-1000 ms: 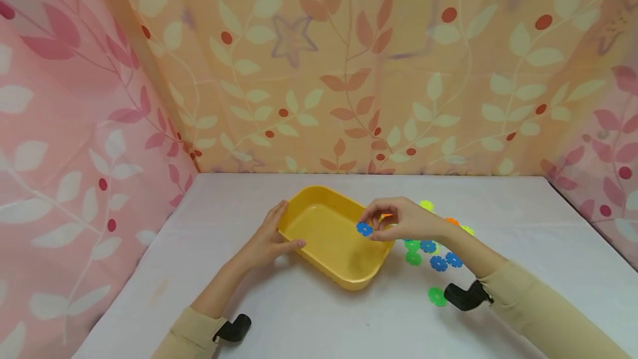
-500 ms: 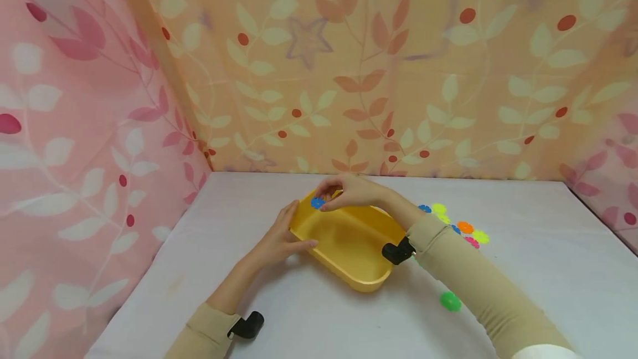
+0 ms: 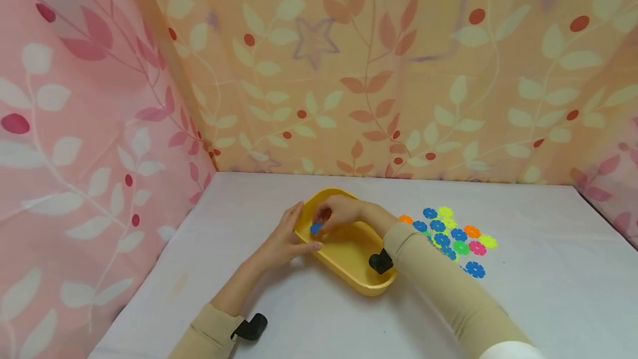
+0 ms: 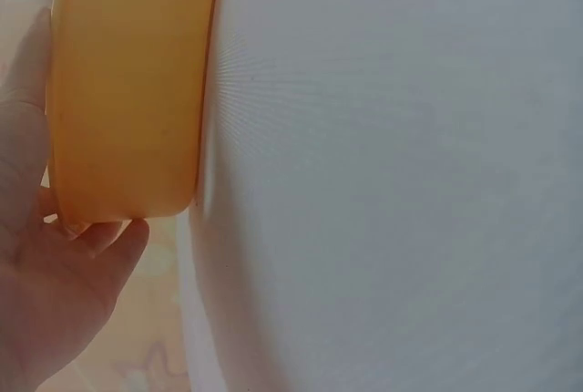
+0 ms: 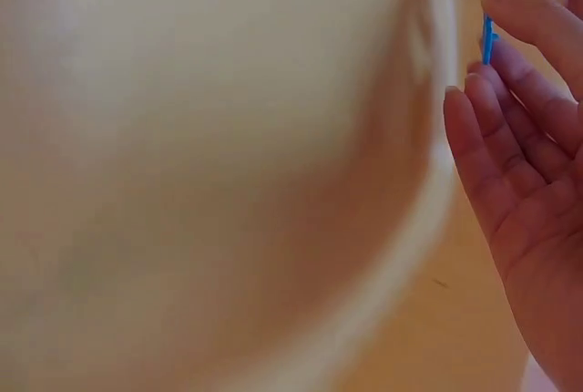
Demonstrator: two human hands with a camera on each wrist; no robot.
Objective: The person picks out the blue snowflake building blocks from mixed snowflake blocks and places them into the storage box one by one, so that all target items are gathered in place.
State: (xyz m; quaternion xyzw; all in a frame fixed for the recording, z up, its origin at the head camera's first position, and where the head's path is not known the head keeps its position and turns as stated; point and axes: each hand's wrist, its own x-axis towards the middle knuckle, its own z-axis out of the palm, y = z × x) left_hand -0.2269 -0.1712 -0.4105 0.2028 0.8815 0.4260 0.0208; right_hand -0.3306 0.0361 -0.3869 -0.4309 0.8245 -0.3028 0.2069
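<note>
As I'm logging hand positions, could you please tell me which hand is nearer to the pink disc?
Right. The right hand, pinching a blue disc, is at the yellow tray, left of the pink disc; the left hand holds the tray's left end, farther off.

A bare left hand (image 4: 50, 292) holds a smooth amber-yellow plastic tub (image 4: 132, 82) at its rounded end; the thumb lies along one long edge, while the fingers touch the end wall; the tub's side runs up out of the frame; a plain whitish counter (image 4: 392, 173) fills the right, with a soft shadow (image 4: 241, 319) beside the tub; peach patterned cloth (image 4: 132, 337) shows past the fingers.
</note>
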